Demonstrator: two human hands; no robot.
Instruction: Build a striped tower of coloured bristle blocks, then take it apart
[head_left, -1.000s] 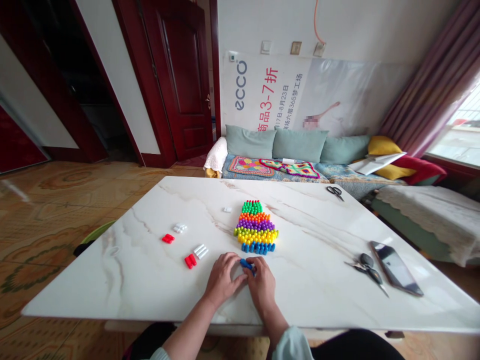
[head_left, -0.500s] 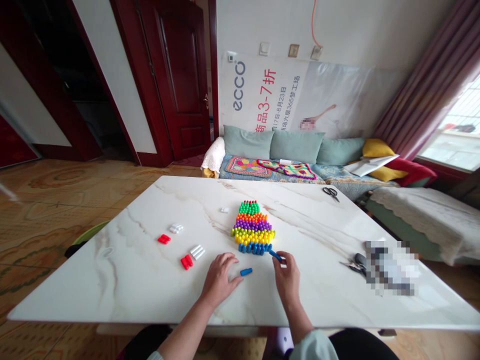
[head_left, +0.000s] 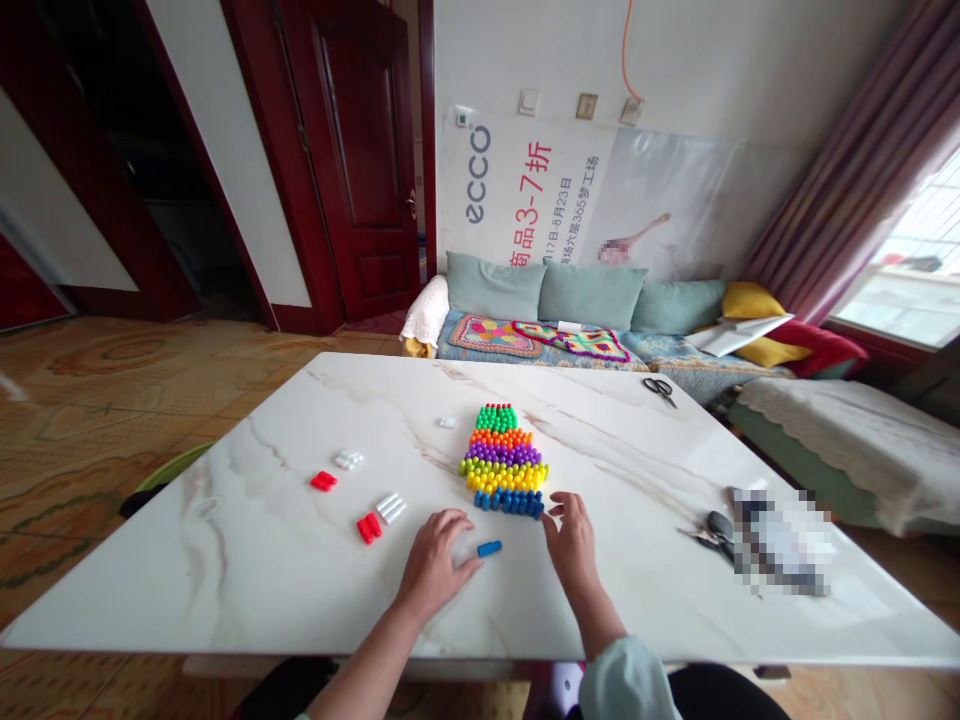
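Note:
Small bottle-shaped plastic pegs stand packed in colour bands, forming a colourful block on the marble-look table. Its nearest band is a row of blue pegs. Beside the right end of that row is my right hand, its thumb and fingers apart and nothing seen between them. My left hand rests on the tabletop with its fingers spread, holding nothing. A single blue peg lies on its side between my hands, just right of the left thumb and not touching it.
Red pegs and white pegs lie left of my left hand. Farther back are more red pegs, white pegs and a small white piece. Scissors lie at the far right; dark-handled tools lie nearer.
The blue peg my right hand held tilted is now at the right end of the blue row, and the fingers have come away from it. My left hand has barely moved.

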